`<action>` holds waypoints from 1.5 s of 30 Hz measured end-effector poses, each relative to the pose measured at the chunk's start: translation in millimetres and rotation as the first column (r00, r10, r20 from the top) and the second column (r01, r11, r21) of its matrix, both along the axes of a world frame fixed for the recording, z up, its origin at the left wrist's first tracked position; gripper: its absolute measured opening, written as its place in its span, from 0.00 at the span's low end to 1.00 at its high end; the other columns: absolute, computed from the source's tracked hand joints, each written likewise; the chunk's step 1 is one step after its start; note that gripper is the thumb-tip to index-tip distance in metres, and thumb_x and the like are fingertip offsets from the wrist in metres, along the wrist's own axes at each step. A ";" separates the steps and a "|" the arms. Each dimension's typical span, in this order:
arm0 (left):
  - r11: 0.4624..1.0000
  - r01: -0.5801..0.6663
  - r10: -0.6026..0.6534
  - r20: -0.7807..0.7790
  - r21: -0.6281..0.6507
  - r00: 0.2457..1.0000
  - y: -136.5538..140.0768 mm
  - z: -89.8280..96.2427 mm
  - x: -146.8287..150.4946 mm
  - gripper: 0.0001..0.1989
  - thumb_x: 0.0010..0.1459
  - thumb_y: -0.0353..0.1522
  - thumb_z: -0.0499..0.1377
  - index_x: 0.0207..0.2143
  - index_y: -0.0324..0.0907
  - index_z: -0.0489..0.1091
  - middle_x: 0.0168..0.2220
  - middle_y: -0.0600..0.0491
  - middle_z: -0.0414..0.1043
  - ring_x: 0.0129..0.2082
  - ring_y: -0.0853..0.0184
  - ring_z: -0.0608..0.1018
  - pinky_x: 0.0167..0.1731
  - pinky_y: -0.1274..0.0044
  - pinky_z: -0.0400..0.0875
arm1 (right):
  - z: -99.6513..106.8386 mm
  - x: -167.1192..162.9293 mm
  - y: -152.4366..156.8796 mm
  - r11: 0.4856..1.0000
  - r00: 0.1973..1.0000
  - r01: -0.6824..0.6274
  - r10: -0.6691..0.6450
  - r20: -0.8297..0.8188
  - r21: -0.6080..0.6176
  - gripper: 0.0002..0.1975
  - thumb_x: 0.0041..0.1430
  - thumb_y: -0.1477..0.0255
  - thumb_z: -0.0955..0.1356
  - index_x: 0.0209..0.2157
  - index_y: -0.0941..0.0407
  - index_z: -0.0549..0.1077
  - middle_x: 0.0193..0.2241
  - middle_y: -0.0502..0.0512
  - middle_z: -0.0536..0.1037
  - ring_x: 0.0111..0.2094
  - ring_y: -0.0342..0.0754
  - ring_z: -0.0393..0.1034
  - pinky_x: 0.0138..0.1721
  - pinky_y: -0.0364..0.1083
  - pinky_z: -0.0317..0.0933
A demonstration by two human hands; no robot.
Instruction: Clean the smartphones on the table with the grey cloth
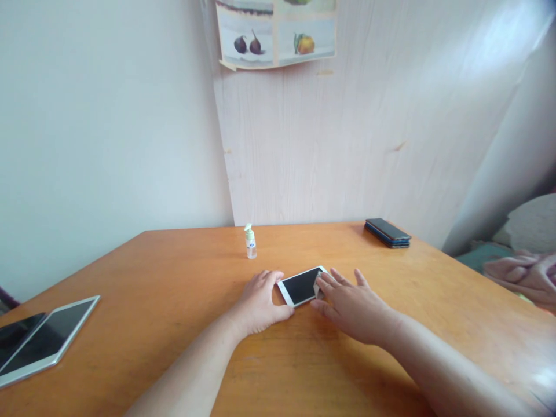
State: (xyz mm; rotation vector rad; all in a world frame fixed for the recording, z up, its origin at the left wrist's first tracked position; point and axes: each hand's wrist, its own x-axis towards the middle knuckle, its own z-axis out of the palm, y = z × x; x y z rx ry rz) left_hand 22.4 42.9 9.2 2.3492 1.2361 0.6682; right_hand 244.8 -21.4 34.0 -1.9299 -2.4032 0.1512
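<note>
A white smartphone with a dark screen lies on the wooden table, slightly turned. My left hand grips its left end, with the fingers at the far corner and the thumb at the near corner. From the right, my right hand presses a small greyish-white wipe onto the screen's right part. The fingers of that hand cover some of the wipe and the phone's right end. Just beyond the phone stands a small clear pump bottle with a pale green top.
On the table, a white tablet lies at the left, with another dark-screened device against it. Stacked dark phones sit at the back right. Behind the table rises a wall with a fruit poster. Crumpled fabric is at the far right.
</note>
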 end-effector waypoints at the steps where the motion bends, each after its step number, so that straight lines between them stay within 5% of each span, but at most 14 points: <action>1: 1.000 0.000 0.000 0.000 -0.004 1.000 -0.3 0.6 0.2 0.31 0.44 0.38 0.66 0.53 0.45 0.65 0.52 0.47 0.68 0.55 0.54 0.69 0.55 0.67 0.62 | -0.6 2.9 1.6 0.999 0.998 0.049 -0.050 0.024 0.012 0.32 0.67 0.54 0.54 0.63 0.58 0.61 0.65 0.67 0.58 0.67 0.66 0.42 0.59 0.76 0.26; 4: 1.000 -0.002 0.002 0.002 -0.004 1.000 -0.1 0.2 0.4 0.31 0.45 0.39 0.66 0.53 0.46 0.66 0.52 0.47 0.68 0.55 0.54 0.69 0.55 0.67 0.62 | -0.3 -3.5 -3.0 1.000 0.999 0.029 -0.029 0.020 0.009 0.33 0.66 0.53 0.55 0.63 0.60 0.60 0.65 0.68 0.57 0.67 0.65 0.42 0.60 0.75 0.24; 8: 1.000 -0.005 0.005 -0.006 0.018 1.000 1.7 -2.4 0.2 0.29 0.45 0.36 0.65 0.52 0.44 0.67 0.51 0.47 0.69 0.54 0.54 0.69 0.55 0.68 0.63 | 4.3 -26.0 -21.4 0.965 0.960 -0.260 0.254 -0.115 -0.042 0.33 0.67 0.54 0.54 0.67 0.55 0.52 0.67 0.62 0.51 0.68 0.59 0.39 0.63 0.70 0.26; 10: 1.000 -0.001 0.001 -0.007 0.021 1.000 1.9 -2.2 0.2 0.28 0.45 0.35 0.64 0.51 0.44 0.68 0.51 0.47 0.69 0.54 0.54 0.70 0.55 0.68 0.63 | 6.3 -28.1 -24.5 0.952 0.946 -0.303 0.294 -0.138 -0.051 0.33 0.67 0.53 0.53 0.68 0.54 0.50 0.68 0.61 0.51 0.68 0.59 0.40 0.63 0.69 0.27; 17: 1.000 0.000 0.000 -0.011 0.003 1.000 -1.1 2.3 0.6 0.29 0.45 0.38 0.66 0.52 0.46 0.68 0.49 0.48 0.69 0.53 0.55 0.70 0.53 0.69 0.64 | 0.6 -0.5 1.6 0.991 0.990 0.126 -0.128 0.052 0.035 0.33 0.66 0.53 0.54 0.62 0.61 0.62 0.64 0.70 0.59 0.66 0.65 0.45 0.59 0.75 0.24; 19: 1.000 0.001 -0.001 -0.015 0.008 1.000 -0.8 1.9 0.6 0.29 0.45 0.39 0.66 0.52 0.46 0.68 0.49 0.49 0.69 0.53 0.55 0.70 0.53 0.69 0.64 | -0.3 -5.0 0.5 0.993 0.994 0.107 -0.109 0.033 0.050 0.33 0.66 0.53 0.55 0.62 0.61 0.61 0.64 0.70 0.59 0.67 0.65 0.45 0.60 0.73 0.23; 25: 0.998 0.014 -0.011 -0.037 0.056 0.999 4.6 -2.9 -0.9 0.23 0.47 0.34 0.63 0.49 0.46 0.70 0.47 0.49 0.70 0.51 0.56 0.71 0.52 0.69 0.65 | 6.3 -29.1 -20.3 0.950 0.934 -0.310 0.301 -0.193 -0.017 0.31 0.68 0.52 0.51 0.67 0.52 0.52 0.67 0.60 0.53 0.67 0.57 0.44 0.63 0.69 0.31; 27: 0.999 0.016 -0.015 -0.034 0.052 0.999 5.8 -3.3 -1.4 0.24 0.47 0.36 0.63 0.49 0.46 0.70 0.47 0.49 0.70 0.51 0.56 0.71 0.52 0.69 0.65 | 5.4 -23.8 -14.8 0.965 0.949 -0.264 0.261 -0.176 0.010 0.30 0.68 0.53 0.51 0.66 0.51 0.54 0.66 0.59 0.56 0.67 0.57 0.46 0.62 0.71 0.29; 31: 0.999 0.023 -0.023 -0.021 0.027 1.000 5.3 -1.3 -1.6 0.26 0.47 0.38 0.64 0.51 0.46 0.69 0.48 0.50 0.70 0.52 0.56 0.71 0.52 0.69 0.65 | -2.0 -2.5 8.8 0.993 0.995 0.080 -0.074 -0.067 0.086 0.31 0.68 0.53 0.53 0.63 0.56 0.59 0.64 0.64 0.60 0.67 0.62 0.45 0.59 0.76 0.23; 33: 1.000 0.019 -0.019 -0.016 0.024 1.000 5.0 -0.7 -1.4 0.27 0.47 0.39 0.64 0.51 0.46 0.69 0.48 0.50 0.70 0.52 0.56 0.71 0.52 0.69 0.65 | -3.4 -0.1 13.1 0.985 0.988 0.151 -0.147 -0.045 0.086 0.31 0.68 0.53 0.53 0.63 0.57 0.59 0.64 0.66 0.59 0.67 0.63 0.44 0.59 0.76 0.24; 36: 0.999 0.013 -0.012 -0.019 0.033 1.000 6.5 -3.0 -1.2 0.25 0.47 0.38 0.63 0.50 0.46 0.70 0.48 0.49 0.70 0.52 0.56 0.72 0.52 0.69 0.65 | 1.4 -12.3 1.8 0.998 0.996 -0.010 0.016 -0.091 0.069 0.30 0.67 0.52 0.53 0.64 0.53 0.58 0.65 0.62 0.58 0.67 0.61 0.44 0.61 0.74 0.26; 40: 0.998 0.019 -0.018 -0.015 0.060 1.000 10.1 -7.5 -1.6 0.24 0.47 0.34 0.62 0.49 0.45 0.70 0.48 0.49 0.70 0.51 0.57 0.72 0.52 0.70 0.65 | 9.4 -28.3 -16.1 0.952 0.934 -0.305 0.306 -0.187 0.038 0.28 0.68 0.53 0.51 0.65 0.48 0.54 0.66 0.56 0.57 0.67 0.57 0.46 0.63 0.71 0.29; 42: 0.998 0.027 -0.026 -0.026 0.054 0.999 10.1 -6.7 -1.7 0.23 0.48 0.35 0.62 0.49 0.45 0.70 0.48 0.49 0.70 0.51 0.56 0.72 0.52 0.69 0.64 | 8.4 -24.4 -11.9 0.964 0.949 -0.262 0.266 -0.172 0.046 0.27 0.69 0.54 0.51 0.64 0.47 0.56 0.66 0.54 0.58 0.67 0.57 0.46 0.62 0.73 0.29; 45: 0.999 0.029 -0.027 -0.050 0.033 0.998 7.5 -2.1 -1.1 0.25 0.48 0.38 0.63 0.50 0.45 0.69 0.49 0.49 0.70 0.53 0.55 0.71 0.53 0.69 0.64 | 0.8 -8.5 6.1 0.997 0.994 -0.011 0.020 -0.105 0.083 0.27 0.69 0.56 0.53 0.63 0.51 0.59 0.65 0.58 0.59 0.67 0.61 0.46 0.59 0.77 0.26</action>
